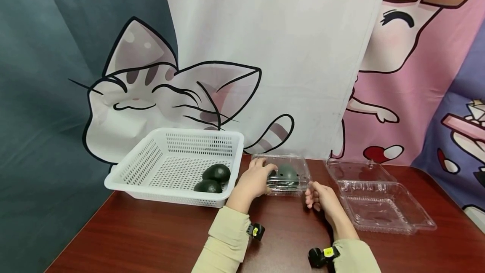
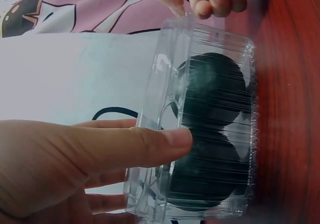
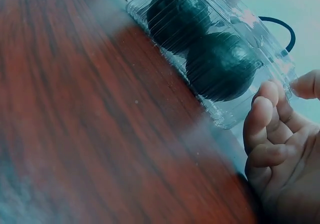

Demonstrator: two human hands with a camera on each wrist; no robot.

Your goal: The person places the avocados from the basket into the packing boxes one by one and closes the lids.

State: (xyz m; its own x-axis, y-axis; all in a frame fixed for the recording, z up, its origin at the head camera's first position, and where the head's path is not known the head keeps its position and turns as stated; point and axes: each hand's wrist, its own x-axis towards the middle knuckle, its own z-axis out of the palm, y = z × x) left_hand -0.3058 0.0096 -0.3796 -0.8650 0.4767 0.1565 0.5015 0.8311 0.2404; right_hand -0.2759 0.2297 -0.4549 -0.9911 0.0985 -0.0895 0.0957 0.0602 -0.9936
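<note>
A closed clear plastic clamshell (image 1: 282, 189) stands on the table between both hands, with dark green avocados (image 2: 212, 86) showing through its walls. At its left side my left hand (image 1: 254, 179) grips it, thumb along the front rim and fingers spread over the lid. My right hand (image 1: 321, 198) pinches the lid's front right corner between thumb and forefinger, as the right wrist view shows; its other fingers are curled below. Two avocados lie side by side inside, seen through the front wall in both wrist views.
To the left, a white slotted plastic basket (image 1: 166, 197) holds two more avocados (image 1: 216, 173) in its right part. A second clear clamshell (image 1: 375, 207) lies open on the right of the brown table (image 1: 280, 239). A cartoon-printed curtain (image 1: 303, 54) hangs close behind.
</note>
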